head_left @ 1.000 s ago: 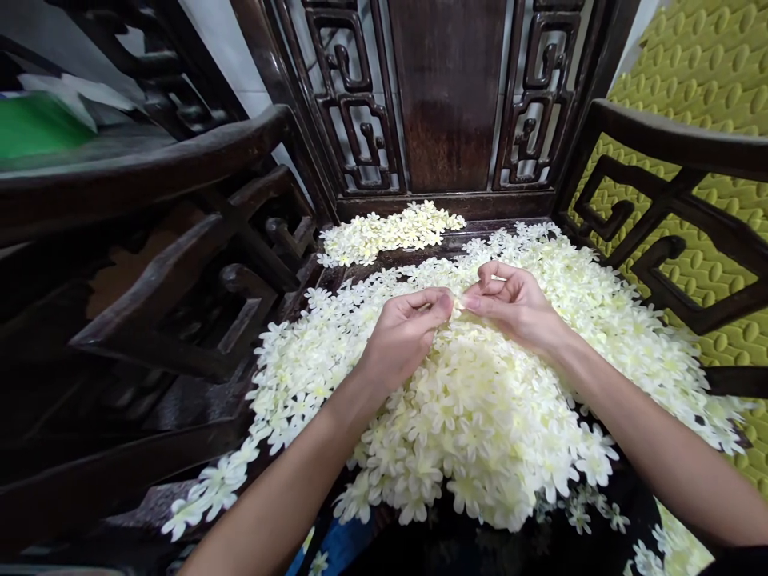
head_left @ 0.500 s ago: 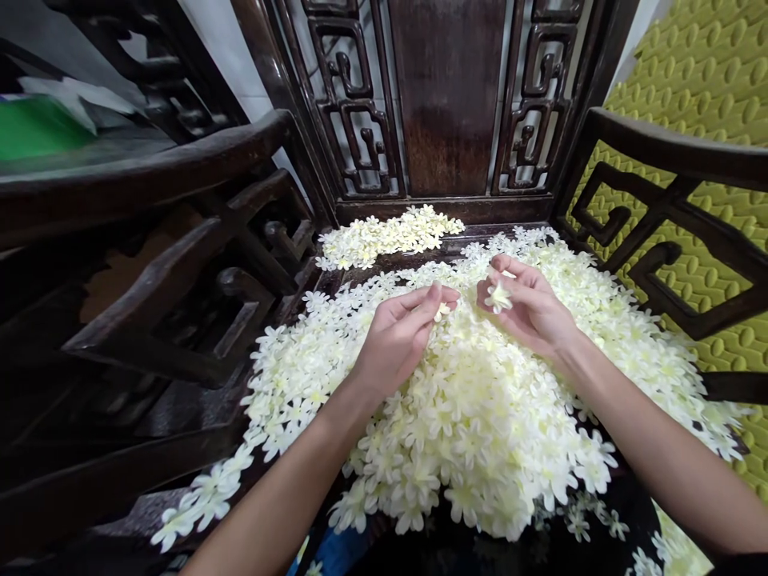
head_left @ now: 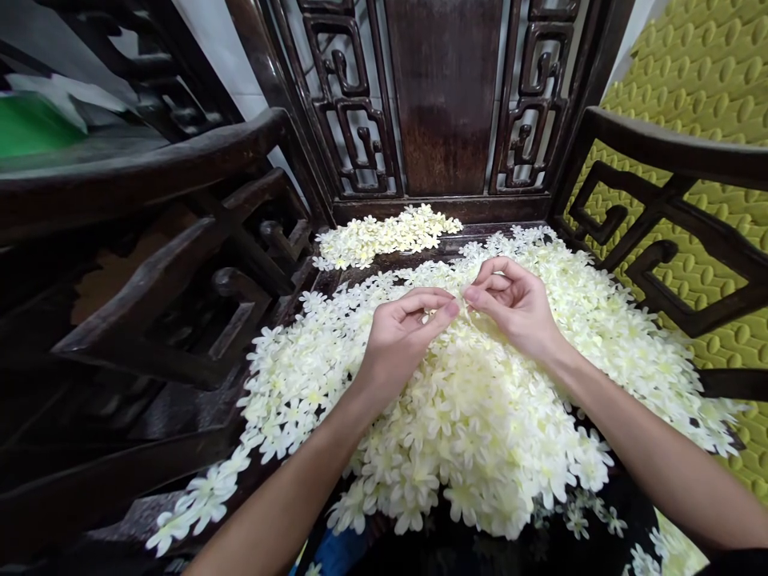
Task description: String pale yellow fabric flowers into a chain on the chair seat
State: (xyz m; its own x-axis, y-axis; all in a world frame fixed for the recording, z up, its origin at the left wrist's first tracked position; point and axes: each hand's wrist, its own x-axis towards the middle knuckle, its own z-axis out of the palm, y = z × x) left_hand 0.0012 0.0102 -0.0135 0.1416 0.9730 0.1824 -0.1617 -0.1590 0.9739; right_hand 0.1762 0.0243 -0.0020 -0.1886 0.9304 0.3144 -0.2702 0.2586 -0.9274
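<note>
You have brought your left hand (head_left: 401,332) and right hand (head_left: 517,308), apart half a second ago, fingertip to fingertip, both pinching small white-and-yellow cloth-like flowers (head_left: 462,306), mostly hidden, seemingly to work them against each other. Just below your hands rises a thick pale flower mound (head_left: 462,432). Dark carved wooden armrests (head_left: 672,144) flank them, limiting sideways room; a smaller pale-yellow flower heap (head_left: 387,234) lies beyond, leftward.

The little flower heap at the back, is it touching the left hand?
Apart: in the head view, other white flowers and dark seat lie between the little flower heap and the left hand.
</note>
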